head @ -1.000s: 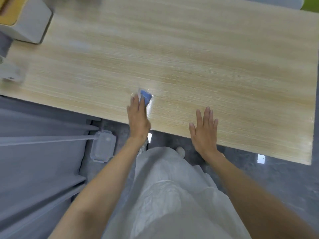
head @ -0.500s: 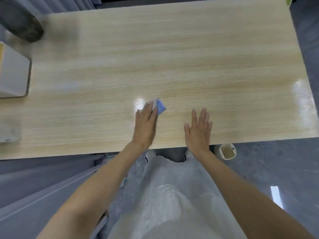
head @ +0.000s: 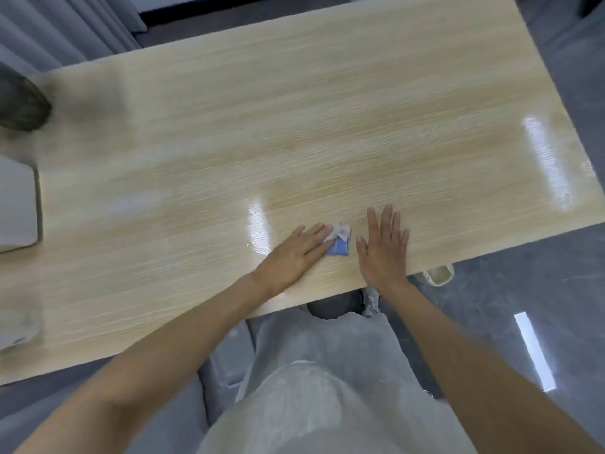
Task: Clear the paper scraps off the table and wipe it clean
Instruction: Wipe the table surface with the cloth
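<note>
At the bottom of the frame are the person's pale trousers, and both bare forearms reach up from there to the near edge of the tabletop. A pale shoe shows just under that edge. The left hand lies flat with its fingers straight and angled toward the right, and its fingertips press on the left part of a small blue and white wad; whether the wad is paper or cloth cannot be told. The wad lies on the wood near the front edge, a little right of centre, between the two hands. The right hand rests palm down just to the right of it, fingers straight and slightly spread, holding nothing and not touching the wad. Below the table edge at right, a small pale bin stands on the grey floor. A white box sits at the left edge of the frame, a dark rounded object beyond it at upper left, and grey curtains hang farthest back.
</note>
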The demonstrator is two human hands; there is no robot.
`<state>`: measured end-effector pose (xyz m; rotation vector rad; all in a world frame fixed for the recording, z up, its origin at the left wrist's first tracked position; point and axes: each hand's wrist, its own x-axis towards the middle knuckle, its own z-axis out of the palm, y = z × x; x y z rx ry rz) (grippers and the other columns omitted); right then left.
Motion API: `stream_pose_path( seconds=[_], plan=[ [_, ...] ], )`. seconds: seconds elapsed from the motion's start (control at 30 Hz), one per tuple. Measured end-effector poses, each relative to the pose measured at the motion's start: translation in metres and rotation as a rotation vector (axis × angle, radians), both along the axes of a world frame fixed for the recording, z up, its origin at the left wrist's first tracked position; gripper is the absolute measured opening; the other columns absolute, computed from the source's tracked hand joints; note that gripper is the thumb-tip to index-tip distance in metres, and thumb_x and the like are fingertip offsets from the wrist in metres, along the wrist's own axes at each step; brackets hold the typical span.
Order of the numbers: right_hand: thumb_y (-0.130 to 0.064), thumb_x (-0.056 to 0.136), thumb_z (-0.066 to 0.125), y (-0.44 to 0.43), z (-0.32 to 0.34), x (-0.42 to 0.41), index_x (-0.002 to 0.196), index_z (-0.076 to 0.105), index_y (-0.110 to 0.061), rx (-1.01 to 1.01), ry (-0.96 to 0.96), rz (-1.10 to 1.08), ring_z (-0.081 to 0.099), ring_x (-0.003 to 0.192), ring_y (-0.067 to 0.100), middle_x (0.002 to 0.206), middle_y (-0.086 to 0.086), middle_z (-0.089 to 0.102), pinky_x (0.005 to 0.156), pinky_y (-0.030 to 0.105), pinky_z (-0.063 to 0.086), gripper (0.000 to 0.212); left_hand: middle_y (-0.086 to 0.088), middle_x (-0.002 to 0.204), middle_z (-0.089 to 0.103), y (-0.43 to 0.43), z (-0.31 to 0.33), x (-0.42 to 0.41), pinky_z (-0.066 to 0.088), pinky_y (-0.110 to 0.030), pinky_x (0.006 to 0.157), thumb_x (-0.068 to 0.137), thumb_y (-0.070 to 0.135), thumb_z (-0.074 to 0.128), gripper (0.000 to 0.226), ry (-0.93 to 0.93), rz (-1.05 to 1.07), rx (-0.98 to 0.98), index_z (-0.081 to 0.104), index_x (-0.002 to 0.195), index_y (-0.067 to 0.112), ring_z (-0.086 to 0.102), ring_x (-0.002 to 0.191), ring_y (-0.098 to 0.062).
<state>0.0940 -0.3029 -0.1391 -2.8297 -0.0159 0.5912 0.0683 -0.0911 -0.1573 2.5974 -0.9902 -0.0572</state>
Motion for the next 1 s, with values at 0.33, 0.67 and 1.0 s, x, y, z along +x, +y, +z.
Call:
stream_pose_path(
  seconds=[0.33, 0.67, 1.0],
  plan=[
    [-0.035, 0.102, 0.023, 0.001, 0.002, -0.002, 0.151, -0.009, -0.022, 0.021, 0.011, -0.007, -0.023, 0.144, 0.023, 0.157, 0.007, -0.023, 0.115, 0.044, -0.015, 0.060, -0.017, 0.156, 0.019, 0.022, 0.013, 0.088, 0.009, -0.047, 0.119, 0.095, -0.008, 0.033, 0.058, 0.118, 0.742, -0.119, 0.022, 0.150, 0.007, 0.014, 0.145, -0.034],
    [-0.036, 0.102, 0.023, 0.000, -0.001, -0.001, 0.151, -0.010, -0.023, 0.013, -0.009, -0.012, -0.023, 0.144, 0.023, 0.156, 0.005, -0.024, 0.115, 0.044, -0.015, 0.060, -0.015, 0.150, 0.035, 0.083, 0.014, 0.144, 0.020, -0.043, 0.114, 0.099, 0.014, 0.040, 0.041, -0.005, 0.578, 0.043, 0.044, 0.141, 0.012, 0.029, 0.139, -0.033],
    [-0.045, 0.098, 0.010, 0.000, 0.002, 0.000, 0.152, 0.003, -0.024, 0.084, -0.123, -0.054, -0.020, 0.144, 0.018, 0.158, 0.004, -0.016, 0.117, 0.041, -0.012, 0.059, -0.021, 0.145, 0.041, 0.057, 0.003, 0.135, 0.034, -0.046, 0.106, 0.095, 0.009, 0.037, 0.044, -0.128, -0.118, 0.078, 0.043, 0.139, 0.005, 0.039, 0.133, -0.039]
  ],
)
